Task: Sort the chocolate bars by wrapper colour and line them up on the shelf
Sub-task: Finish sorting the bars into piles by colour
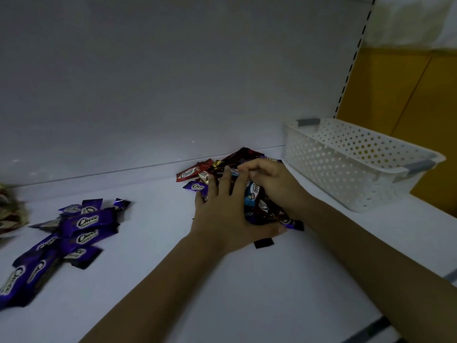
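Here, head view, items as found:

1. Shelf point(160, 268): white, flat, with a white back wall.
2. Mixed heap of bars point(243, 154): right of centre, against the back wall. A red bar point(193, 172) and a purple bar point(195, 186) stick out on its left side. A blue bar point(251, 196) shows between the two hands.
3. Purple group point(84, 229): sorted bars at the left, overlapping loosely, well apart from the heap.
4. Pale wrappers point(10, 214): at the far left edge, cut off and blurred.
5. Left hand point(222, 216): spread wide, fingers straight, laid flat on the heap.
6. Right hand point(272, 184): fingers curled down into the heap's top. Whether they pinch a wrapper cannot be told.
7. Basket point(346, 169): white, perforated, just right of the heap.
8. Black tab point(264, 243): on the shelf, beside the left thumb.
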Demonstrator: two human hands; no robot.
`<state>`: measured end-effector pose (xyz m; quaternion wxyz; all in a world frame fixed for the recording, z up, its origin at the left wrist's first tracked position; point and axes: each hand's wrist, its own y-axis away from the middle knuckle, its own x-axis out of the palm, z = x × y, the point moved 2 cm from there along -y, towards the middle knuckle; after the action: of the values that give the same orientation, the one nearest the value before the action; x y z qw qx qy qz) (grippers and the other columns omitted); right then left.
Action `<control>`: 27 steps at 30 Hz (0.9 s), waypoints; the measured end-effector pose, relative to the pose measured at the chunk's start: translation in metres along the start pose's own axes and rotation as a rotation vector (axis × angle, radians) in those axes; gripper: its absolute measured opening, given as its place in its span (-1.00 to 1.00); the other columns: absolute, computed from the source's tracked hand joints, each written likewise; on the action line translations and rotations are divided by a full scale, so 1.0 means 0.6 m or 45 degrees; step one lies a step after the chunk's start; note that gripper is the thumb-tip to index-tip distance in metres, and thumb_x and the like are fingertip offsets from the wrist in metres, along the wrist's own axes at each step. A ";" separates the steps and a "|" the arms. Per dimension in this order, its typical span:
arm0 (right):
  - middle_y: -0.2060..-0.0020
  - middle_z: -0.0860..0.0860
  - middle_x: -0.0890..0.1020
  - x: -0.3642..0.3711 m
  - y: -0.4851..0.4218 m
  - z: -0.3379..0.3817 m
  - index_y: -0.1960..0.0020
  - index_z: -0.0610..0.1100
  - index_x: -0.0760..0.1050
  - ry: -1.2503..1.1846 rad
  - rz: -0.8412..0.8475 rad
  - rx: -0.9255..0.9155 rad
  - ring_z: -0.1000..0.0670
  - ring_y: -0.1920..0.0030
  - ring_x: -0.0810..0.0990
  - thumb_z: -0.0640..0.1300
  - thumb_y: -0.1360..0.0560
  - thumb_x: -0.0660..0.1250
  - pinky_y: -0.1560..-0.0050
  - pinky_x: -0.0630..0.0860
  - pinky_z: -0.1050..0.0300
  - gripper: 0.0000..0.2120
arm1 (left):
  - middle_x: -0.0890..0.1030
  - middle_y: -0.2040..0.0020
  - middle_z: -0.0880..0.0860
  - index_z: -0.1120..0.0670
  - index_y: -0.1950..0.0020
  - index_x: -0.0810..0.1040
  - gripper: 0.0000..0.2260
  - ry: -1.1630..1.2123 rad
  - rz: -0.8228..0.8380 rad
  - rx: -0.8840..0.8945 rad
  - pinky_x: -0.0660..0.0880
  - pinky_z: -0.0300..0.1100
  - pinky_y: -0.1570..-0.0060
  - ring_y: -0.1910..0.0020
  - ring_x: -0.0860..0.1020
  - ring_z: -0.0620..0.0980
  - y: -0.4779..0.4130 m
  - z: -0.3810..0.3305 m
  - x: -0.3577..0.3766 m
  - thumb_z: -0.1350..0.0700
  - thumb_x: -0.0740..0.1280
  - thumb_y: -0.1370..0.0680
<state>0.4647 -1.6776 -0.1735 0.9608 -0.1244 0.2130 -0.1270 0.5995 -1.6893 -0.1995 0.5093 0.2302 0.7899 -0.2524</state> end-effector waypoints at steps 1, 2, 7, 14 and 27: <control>0.03 0.04 0.63 0.003 0.000 0.001 -0.09 -0.16 0.57 -0.022 0.037 0.003 0.17 0.00 0.59 -0.34 -0.58 0.15 0.02 0.48 0.43 -0.75 | -0.15 -0.58 0.00 -0.14 -0.54 -0.20 0.05 0.016 -0.032 0.006 -0.01 0.24 -0.46 -0.55 -0.13 0.15 -0.001 0.004 -0.002 -0.55 0.19 -0.25; 0.03 0.03 0.64 0.003 -0.001 0.003 -0.08 -0.16 0.57 -0.029 0.039 -0.004 0.18 0.02 0.60 -0.34 -0.59 0.13 0.03 0.48 0.43 -0.74 | -0.09 -0.59 0.00 -0.13 -0.55 -0.13 -0.02 0.020 -0.073 0.020 0.05 0.22 -0.46 -0.55 -0.07 0.12 -0.002 0.008 -0.004 -0.47 0.27 -0.31; 0.07 -0.01 0.66 -0.030 -0.006 -0.001 -0.03 -0.13 0.61 0.272 -0.237 -0.087 0.06 0.04 0.62 -0.30 -0.57 0.18 -0.03 0.56 0.18 -0.77 | 0.03 -0.57 -0.01 -0.16 -0.52 0.07 -0.15 -0.005 -0.148 0.053 0.13 0.15 -0.44 -0.53 0.04 0.05 0.000 0.012 -0.004 -0.46 0.24 -0.34; 0.04 -0.05 0.64 -0.008 0.005 -0.015 -0.07 -0.17 0.58 0.614 -0.079 -0.145 0.01 0.04 0.59 -0.21 -0.56 0.22 -0.01 0.53 0.10 -0.82 | 0.28 -0.42 -0.05 -0.22 -0.49 0.15 -0.18 -0.130 -0.241 0.027 0.29 0.01 -0.26 -0.36 0.26 0.04 0.003 0.011 -0.005 -0.51 0.20 -0.31; 0.19 -0.03 0.63 -0.018 -0.006 -0.023 0.01 -0.09 0.55 0.423 -0.269 -0.090 -0.05 0.15 0.61 -0.07 -0.59 0.21 0.05 0.56 -0.07 -0.84 | 0.51 -0.19 -0.02 -0.09 -0.35 0.41 -0.59 -0.104 -0.495 0.176 0.48 -0.15 0.11 -0.07 0.52 0.02 0.002 0.016 -0.030 -0.14 0.28 -0.52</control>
<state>0.4486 -1.6803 -0.1807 0.8888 -0.1569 0.3586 -0.2384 0.6136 -1.6960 -0.1867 0.4655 0.0975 0.7789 -0.4088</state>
